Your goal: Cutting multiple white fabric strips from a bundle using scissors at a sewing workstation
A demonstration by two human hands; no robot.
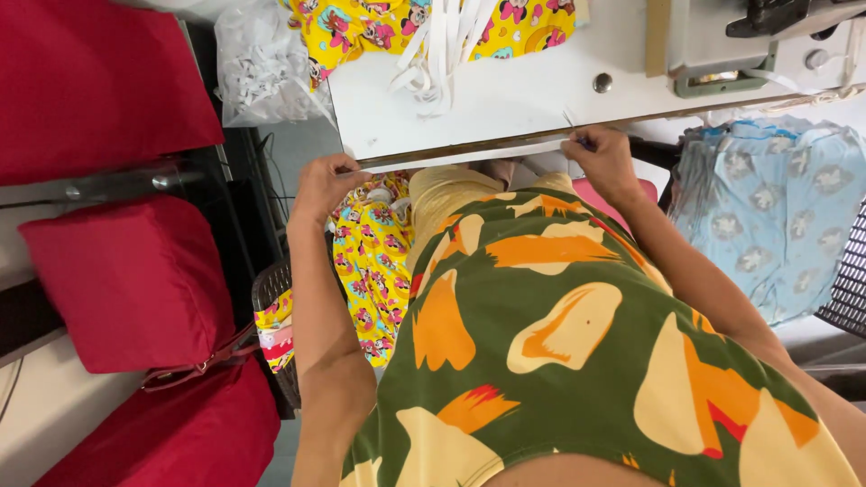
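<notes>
A thin white elastic strip (pixel 460 155) is stretched taut between my two hands along the front edge of the white sewing table (pixel 505 99). My left hand (pixel 327 185) pinches its left end. My right hand (pixel 600 155) pinches the right end near the table edge, together with a small dark tool I cannot make out. Yellow cartoon-print fabric (pixel 370 261) hangs over my lap beneath the strip. More of the same yellow cartoon-print cloth (pixel 361 27) lies on the table top, with a bundle of white strips (pixel 433 54) across it.
A sewing machine base (pixel 731 45) stands at the table's far right. Light blue printed garments (pixel 776 207) pile up on the right. Red cushions (pixel 126 280) stack on the left. A dark basket (pixel 275 298) holds fabric. A clear bag of white scraps (pixel 257 63) sits beside the table.
</notes>
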